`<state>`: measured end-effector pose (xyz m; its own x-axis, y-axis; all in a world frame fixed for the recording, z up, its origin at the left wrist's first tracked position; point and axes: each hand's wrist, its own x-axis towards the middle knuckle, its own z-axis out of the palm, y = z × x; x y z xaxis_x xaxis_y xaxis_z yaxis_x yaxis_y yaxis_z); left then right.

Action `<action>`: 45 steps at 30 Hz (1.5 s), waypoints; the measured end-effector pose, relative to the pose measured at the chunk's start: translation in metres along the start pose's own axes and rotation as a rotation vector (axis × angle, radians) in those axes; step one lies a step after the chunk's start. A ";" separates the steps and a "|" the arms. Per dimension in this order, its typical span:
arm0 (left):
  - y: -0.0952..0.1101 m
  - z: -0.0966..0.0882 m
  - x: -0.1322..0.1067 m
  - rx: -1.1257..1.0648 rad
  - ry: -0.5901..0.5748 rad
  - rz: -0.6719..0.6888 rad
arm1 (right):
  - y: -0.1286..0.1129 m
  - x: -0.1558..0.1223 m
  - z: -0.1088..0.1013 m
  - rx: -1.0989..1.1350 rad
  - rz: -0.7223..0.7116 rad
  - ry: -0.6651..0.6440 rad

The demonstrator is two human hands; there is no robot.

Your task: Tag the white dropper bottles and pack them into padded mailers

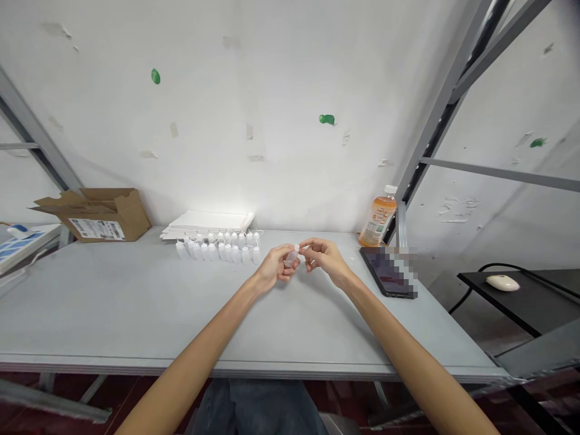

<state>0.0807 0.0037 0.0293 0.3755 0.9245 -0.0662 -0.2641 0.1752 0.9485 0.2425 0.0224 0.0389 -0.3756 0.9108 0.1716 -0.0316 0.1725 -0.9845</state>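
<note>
Where the little bottle is: a clear plastic bottle [291, 260] is held up over the middle of the table [136, 365], between both hands.
Left hand [274, 269]: the fingers curl shut around the bottle.
Right hand [324, 254]: the finger and thumb pinch its white top [296, 246], and the other fingers bend loosely.
Back edge: a row of white bottles [217, 251] stands before a stack of white paper [208, 223].
Back left corner: a cardboard box [97, 214] sits open.
Back right corner: an orange drink bottle [378, 217] stands near a dark tablet [387, 272].
</note>
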 end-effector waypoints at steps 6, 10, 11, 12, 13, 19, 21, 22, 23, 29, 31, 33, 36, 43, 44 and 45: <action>-0.003 0.004 -0.002 0.098 0.123 0.171 | 0.001 0.001 -0.003 -0.016 -0.001 0.024; -0.003 0.006 -0.001 0.133 0.159 0.210 | 0.002 0.001 -0.006 -0.072 -0.041 0.010; -0.004 0.006 -0.001 0.134 0.163 0.215 | 0.002 0.001 -0.006 -0.098 -0.052 0.006; -0.004 0.005 0.000 0.132 0.162 0.219 | 0.001 0.000 -0.006 -0.126 -0.062 0.005; -0.005 0.004 0.001 0.128 0.159 0.224 | 0.001 0.000 -0.007 -0.154 -0.072 0.005; -0.007 0.003 0.004 0.229 0.177 0.269 | 0.005 0.003 -0.011 -0.389 -0.172 0.060; -0.007 0.003 0.004 0.248 0.219 0.286 | 0.007 0.005 -0.013 -0.482 -0.204 0.116; -0.008 0.003 0.004 0.252 0.236 0.298 | 0.008 0.006 -0.014 -0.517 -0.216 0.137; -0.008 0.003 0.004 0.256 0.247 0.309 | 0.008 0.007 -0.015 -0.540 -0.226 0.146; -0.010 0.002 0.005 0.305 0.263 0.322 | 0.004 0.006 -0.020 -0.530 -0.248 0.088; -0.010 0.001 0.005 0.325 0.262 0.317 | 0.003 0.005 -0.022 -0.505 -0.229 0.061; -0.010 0.001 0.005 0.339 0.253 0.314 | 0.002 0.004 -0.022 -0.477 -0.204 0.037; -0.008 0.002 0.004 0.343 0.239 0.312 | 0.001 0.003 -0.023 -0.435 -0.172 0.004; -0.005 0.003 0.000 0.365 0.224 0.315 | 0.001 0.002 -0.021 -0.374 -0.142 -0.020; -0.004 0.002 -0.001 0.363 0.214 0.316 | 0.002 0.002 -0.021 -0.356 -0.136 -0.026; -0.004 0.002 -0.002 0.361 0.205 0.321 | 0.003 0.002 -0.021 -0.334 -0.131 -0.034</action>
<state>0.0827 0.0010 0.0266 0.1345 0.9662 0.2199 -0.0010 -0.2217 0.9751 0.2610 0.0323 0.0373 -0.4194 0.8608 0.2884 0.2210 0.4050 -0.8872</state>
